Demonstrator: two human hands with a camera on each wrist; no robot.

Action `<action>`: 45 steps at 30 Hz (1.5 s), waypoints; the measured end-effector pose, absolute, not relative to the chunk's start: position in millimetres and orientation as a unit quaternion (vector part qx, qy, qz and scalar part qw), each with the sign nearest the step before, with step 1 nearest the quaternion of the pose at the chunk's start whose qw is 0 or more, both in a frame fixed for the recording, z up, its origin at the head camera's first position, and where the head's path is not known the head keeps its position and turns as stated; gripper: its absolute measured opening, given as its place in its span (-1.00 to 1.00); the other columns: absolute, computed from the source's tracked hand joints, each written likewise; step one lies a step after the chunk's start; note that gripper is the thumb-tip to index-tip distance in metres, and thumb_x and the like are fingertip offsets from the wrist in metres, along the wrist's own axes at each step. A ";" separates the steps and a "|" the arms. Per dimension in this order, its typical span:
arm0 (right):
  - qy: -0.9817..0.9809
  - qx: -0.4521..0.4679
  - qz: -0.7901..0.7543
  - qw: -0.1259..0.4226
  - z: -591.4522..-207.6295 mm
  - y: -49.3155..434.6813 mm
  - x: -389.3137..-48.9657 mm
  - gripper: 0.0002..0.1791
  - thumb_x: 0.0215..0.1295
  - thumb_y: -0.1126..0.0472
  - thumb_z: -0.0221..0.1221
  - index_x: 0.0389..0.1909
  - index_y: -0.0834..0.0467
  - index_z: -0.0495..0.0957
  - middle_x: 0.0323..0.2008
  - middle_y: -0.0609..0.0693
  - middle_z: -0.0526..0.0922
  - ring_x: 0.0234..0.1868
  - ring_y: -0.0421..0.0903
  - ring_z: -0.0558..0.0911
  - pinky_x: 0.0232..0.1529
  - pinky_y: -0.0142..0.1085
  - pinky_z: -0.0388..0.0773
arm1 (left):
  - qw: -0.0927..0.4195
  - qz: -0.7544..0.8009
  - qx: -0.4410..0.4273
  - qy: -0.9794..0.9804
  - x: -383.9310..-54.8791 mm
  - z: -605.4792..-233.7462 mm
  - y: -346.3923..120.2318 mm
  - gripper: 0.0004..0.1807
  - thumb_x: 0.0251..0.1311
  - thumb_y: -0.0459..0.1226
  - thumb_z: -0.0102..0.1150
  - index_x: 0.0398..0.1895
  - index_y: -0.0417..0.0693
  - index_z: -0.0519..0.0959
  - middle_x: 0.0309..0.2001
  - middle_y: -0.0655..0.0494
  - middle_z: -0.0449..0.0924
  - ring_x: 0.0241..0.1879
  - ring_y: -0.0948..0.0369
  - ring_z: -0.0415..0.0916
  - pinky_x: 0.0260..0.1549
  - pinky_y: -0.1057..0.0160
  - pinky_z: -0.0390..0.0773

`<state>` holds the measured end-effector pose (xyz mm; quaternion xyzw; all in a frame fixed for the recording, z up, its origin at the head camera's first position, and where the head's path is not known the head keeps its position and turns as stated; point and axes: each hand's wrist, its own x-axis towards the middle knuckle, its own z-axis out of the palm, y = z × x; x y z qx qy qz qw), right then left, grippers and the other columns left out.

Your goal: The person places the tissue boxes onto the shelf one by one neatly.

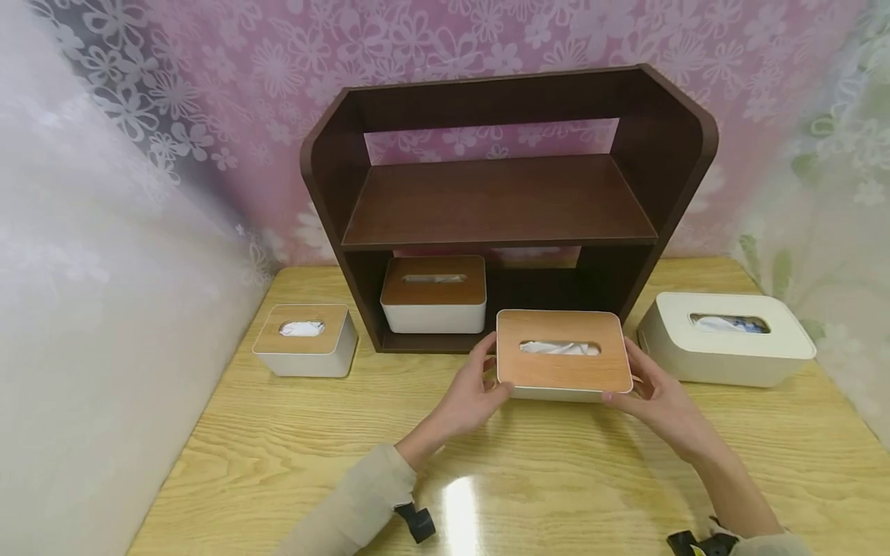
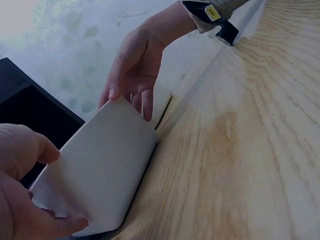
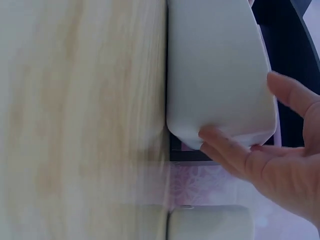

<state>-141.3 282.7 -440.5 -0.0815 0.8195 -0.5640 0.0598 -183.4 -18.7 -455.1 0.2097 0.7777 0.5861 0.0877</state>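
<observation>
A white tissue box with a light wood lid (image 1: pixel 563 367) is between both hands, in front of the shelf's lower opening. My left hand (image 1: pixel 473 390) holds its left end, thumb at the near corner and fingers along the side. At the right end, my right hand (image 1: pixel 667 405) grips it the same way. The left wrist view shows the box's plain white front (image 2: pixel 105 165) between both hands. In the right wrist view, fingers (image 3: pixel 227 147) of the right hand lie against its end. Its base sits at or just over the tabletop; I cannot tell which.
A dark brown two-tier shelf (image 1: pixel 501 201) stands behind, with a brown-lidded tissue box (image 1: pixel 434 316) at the left of its lower tier. A smaller wood-lidded tissue box (image 1: pixel 306 363) is at the left, an all-white one (image 1: pixel 730 347) at the right, on the wooden table (image 1: pixel 278 455).
</observation>
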 end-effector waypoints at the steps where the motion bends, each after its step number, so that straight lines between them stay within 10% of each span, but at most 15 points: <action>1: 0.827 -0.075 -0.555 0.057 -440.4 282.1 -138.8 0.04 0.34 0.18 0.28 0.61 0.10 -0.24 0.49 0.37 0.06 0.41 0.41 0.19 -0.04 -0.57 0.46 | 0.087 0.585 0.207 0.779 -182.3 -455.6 -18.5 -0.16 0.31 -0.29 0.13 0.58 -0.08 -0.05 0.51 -0.03 0.08 0.36 -0.07 0.26 0.21 -0.03 0.45; 9: 0.834 -0.078 -0.542 0.071 -441.9 276.0 -113.2 -0.09 0.45 0.20 0.14 0.59 0.17 -0.25 0.37 0.51 0.14 0.30 0.50 0.31 -0.04 -0.32 0.57 | 0.096 0.570 0.154 0.801 -166.4 -463.3 -21.1 -0.28 0.40 -0.12 0.10 0.51 -0.17 0.09 0.26 -0.06 0.31 0.19 0.03 0.42 0.13 0.11 0.50; 45: 0.775 -0.053 -0.627 0.060 -433.3 273.7 -128.9 -0.17 0.54 0.17 0.02 0.55 0.31 -0.28 0.48 0.44 -0.04 0.45 0.41 0.03 0.03 -0.67 0.35 | 0.079 0.643 0.195 0.736 -176.4 -460.3 -14.0 -0.11 0.19 -0.41 0.11 0.54 0.02 -0.08 0.50 -0.06 0.01 0.48 -0.08 0.05 0.39 -0.02 0.18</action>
